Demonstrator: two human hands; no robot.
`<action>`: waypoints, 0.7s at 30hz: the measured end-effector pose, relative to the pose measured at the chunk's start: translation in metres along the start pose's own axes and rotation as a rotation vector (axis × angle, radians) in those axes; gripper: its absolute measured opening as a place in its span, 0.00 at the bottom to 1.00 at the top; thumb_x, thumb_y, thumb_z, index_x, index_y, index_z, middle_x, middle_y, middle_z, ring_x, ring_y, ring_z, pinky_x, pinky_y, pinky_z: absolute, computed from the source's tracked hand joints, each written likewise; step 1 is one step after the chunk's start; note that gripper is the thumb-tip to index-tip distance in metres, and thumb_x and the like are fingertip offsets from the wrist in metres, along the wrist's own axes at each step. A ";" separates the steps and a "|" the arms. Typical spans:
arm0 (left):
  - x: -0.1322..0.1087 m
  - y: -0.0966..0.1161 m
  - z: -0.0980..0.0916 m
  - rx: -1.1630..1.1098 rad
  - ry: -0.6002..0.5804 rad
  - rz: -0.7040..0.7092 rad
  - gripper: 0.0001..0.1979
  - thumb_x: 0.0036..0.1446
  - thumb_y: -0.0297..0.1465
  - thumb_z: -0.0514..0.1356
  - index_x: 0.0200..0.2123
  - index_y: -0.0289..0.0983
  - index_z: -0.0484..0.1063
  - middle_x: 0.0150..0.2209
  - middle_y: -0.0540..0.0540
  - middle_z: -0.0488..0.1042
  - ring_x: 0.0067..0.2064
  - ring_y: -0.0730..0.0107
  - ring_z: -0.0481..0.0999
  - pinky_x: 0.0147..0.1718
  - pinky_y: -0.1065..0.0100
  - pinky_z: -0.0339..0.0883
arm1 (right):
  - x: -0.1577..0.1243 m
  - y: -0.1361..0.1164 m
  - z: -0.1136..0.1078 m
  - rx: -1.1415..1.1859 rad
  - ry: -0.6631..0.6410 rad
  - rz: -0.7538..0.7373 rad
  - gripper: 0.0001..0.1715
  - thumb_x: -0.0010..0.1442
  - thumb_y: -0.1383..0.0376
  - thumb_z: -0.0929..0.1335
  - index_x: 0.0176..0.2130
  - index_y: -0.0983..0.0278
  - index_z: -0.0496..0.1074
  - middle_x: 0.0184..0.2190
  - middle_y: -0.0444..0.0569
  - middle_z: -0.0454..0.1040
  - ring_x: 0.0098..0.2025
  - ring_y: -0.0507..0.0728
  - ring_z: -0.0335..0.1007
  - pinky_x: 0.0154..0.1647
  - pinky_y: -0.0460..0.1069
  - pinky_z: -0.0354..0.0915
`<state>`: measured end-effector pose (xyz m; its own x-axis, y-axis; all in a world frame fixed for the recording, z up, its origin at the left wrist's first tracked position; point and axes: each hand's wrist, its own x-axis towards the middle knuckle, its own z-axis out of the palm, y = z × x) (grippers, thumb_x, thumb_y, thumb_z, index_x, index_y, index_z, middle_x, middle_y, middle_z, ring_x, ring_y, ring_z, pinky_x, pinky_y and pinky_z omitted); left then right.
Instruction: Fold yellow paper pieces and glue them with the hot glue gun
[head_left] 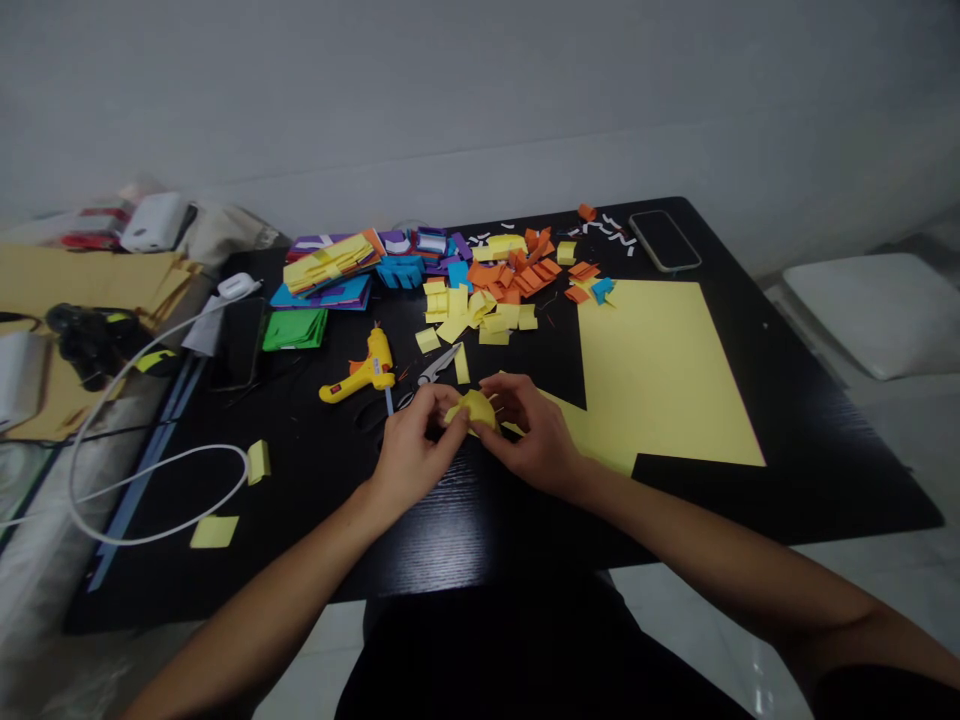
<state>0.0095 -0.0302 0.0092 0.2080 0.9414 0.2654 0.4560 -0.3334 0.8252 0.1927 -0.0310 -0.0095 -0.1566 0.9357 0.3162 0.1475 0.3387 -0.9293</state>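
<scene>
Both of my hands meet near the front middle of the black table (525, 530), fingers closed around a small rounded piece of yellow folded paper (477, 406). My left hand (420, 445) grips its left side, and my right hand (536, 435) pinches the right side. Part of the paper is hidden by the fingers. Just beyond my left hand lie scissors (439, 366), blades pointing away, with a yellow glue gun (365, 368) to their left. Loose yellow paper pieces (454, 305) and orange paper pieces (529, 270) are heaped behind. Large yellow sheets (667, 370) spread beside my right hand.
Stacks of coloured paper (334, 265) and a green paper stack (295, 328) sit at the back left. One phone (666, 241) lies back right, another dark phone (238, 345) at left. A white cable (161, 540) loops over the left edge. A white stool (874, 310) stands at right.
</scene>
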 end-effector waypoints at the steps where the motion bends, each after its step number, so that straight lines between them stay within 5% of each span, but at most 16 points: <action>1: 0.000 -0.001 0.000 -0.006 0.007 -0.009 0.04 0.66 0.31 0.61 0.43 0.39 0.70 0.34 0.51 0.78 0.30 0.75 0.77 0.29 0.74 0.70 | 0.000 0.000 0.000 0.030 -0.018 0.027 0.23 0.60 0.66 0.73 0.53 0.60 0.68 0.45 0.51 0.78 0.41 0.56 0.80 0.40 0.50 0.79; 9: 0.000 -0.002 0.000 -0.005 0.018 -0.047 0.07 0.64 0.32 0.63 0.44 0.39 0.72 0.36 0.49 0.81 0.32 0.72 0.80 0.32 0.72 0.74 | 0.005 0.001 -0.001 0.233 -0.106 0.255 0.15 0.59 0.65 0.74 0.47 0.61 0.72 0.41 0.49 0.80 0.41 0.56 0.81 0.43 0.52 0.79; 21: -0.001 0.001 0.000 -0.034 -0.019 -0.043 0.05 0.66 0.30 0.61 0.44 0.39 0.73 0.35 0.49 0.81 0.32 0.71 0.80 0.31 0.72 0.73 | 0.005 0.004 0.000 0.184 -0.036 0.254 0.09 0.61 0.64 0.73 0.43 0.62 0.75 0.37 0.48 0.80 0.32 0.54 0.77 0.34 0.49 0.75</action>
<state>0.0096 -0.0315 0.0103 0.2057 0.9536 0.2200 0.4353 -0.2905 0.8521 0.1924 -0.0252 -0.0117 -0.1722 0.9829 0.0659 0.0080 0.0683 -0.9976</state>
